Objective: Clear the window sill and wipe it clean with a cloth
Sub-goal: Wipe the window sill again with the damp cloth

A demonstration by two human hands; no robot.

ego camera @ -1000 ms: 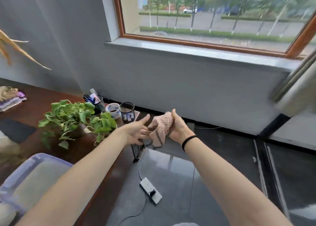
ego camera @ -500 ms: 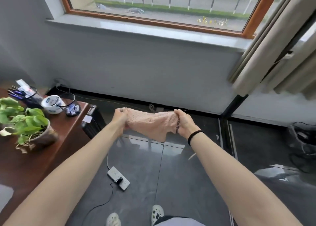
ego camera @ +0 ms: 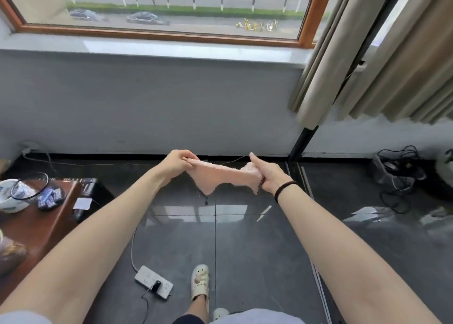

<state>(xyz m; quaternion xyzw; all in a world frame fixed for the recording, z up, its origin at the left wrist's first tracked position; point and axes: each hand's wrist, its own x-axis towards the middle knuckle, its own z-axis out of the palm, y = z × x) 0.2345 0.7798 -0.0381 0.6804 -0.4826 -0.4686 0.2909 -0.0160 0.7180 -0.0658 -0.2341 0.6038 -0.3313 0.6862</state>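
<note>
Pink and fluffy, the cloth (ego camera: pixel 225 179) was stretched between both hands, held in the air over the dark tiled floor (ego camera: pixel 245 250), well below the window sill (ego camera: pixel 171 48) and not touching it; the left hand (ego camera: pixel 175 163) pinched one end, thumb and curled fingers closed on the edge; the right hand (ego camera: pixel 268 176) gripped the other end, fingers wrapped round the bunched fabric, thumb sticking up, a black hair tie (ego camera: pixel 284 189) on that wrist; the middle of the cloth sagged to a point, with a dark trim dangling beneath.

And look at that sill: it was a pale, glossy ledge under the wooden window frame (ego camera: pixel 159 35), and nothing stood on the stretch in view; its right end ran behind the beige curtain (ego camera: pixel 367 66), so that corner could not be judged. By my reading the clearing was done, or close to it; the wiping had not begun, since the cloth was nowhere near the ledge. What was left, then, was the whole second half: lift the cloth, lay it on the sill, run it along the length, curtain corner included.

Off to the left a white mug (ego camera: pixel 8 202) and a glass (ego camera: pixel 50 200) sat on the brown wooden table (ego camera: pixel 36 230); a white power strip (ego camera: pixel 154 282) lay on the floor near a cream slipper (ego camera: pixel 199 282).
</note>
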